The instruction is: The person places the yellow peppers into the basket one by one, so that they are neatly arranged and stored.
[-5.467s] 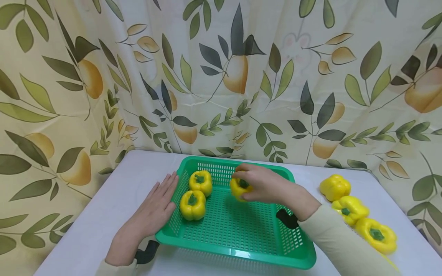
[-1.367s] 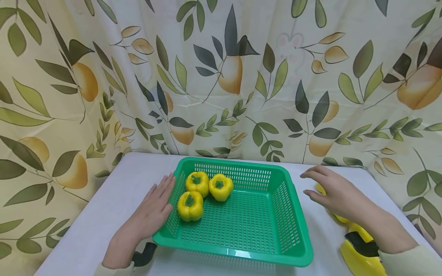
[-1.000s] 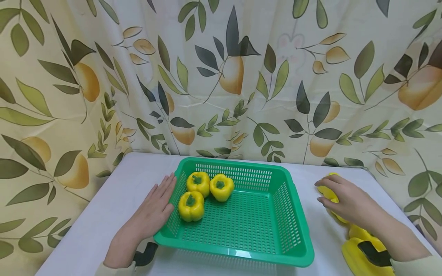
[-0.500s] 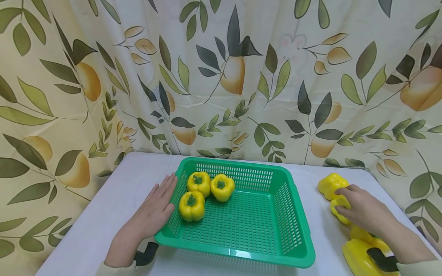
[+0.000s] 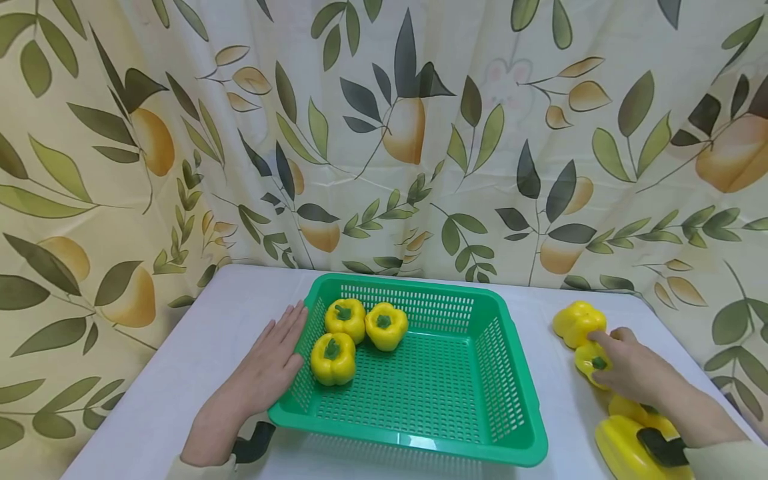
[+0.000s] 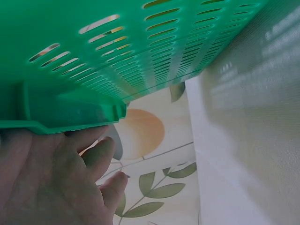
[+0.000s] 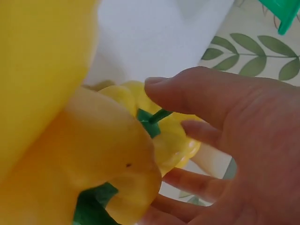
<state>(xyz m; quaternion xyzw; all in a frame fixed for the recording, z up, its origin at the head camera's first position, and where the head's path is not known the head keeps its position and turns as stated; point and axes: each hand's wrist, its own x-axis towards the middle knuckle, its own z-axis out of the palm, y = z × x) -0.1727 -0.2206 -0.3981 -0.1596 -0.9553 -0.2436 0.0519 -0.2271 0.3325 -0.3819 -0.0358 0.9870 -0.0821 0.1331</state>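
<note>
Hanging at back: leaf-printed curtain point(image 5: 372, 207). White table point(image 5: 174, 380) in front. Green basket point(image 5: 420, 400) on it. Left hand point(image 5: 270, 360): fingers straight, released, against basket's side. Right hand point(image 5: 639, 370): fingers about yellow pepper point(image 5: 589, 360) on table, right of basket; cannot tell whether gripping. Three peppers point(image 5: 333, 363) inside basket.

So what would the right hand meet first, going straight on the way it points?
Likely the yellow pepper at its fingers, second from the far end of the row outside the basket; whether they touch is unclear.
</note>
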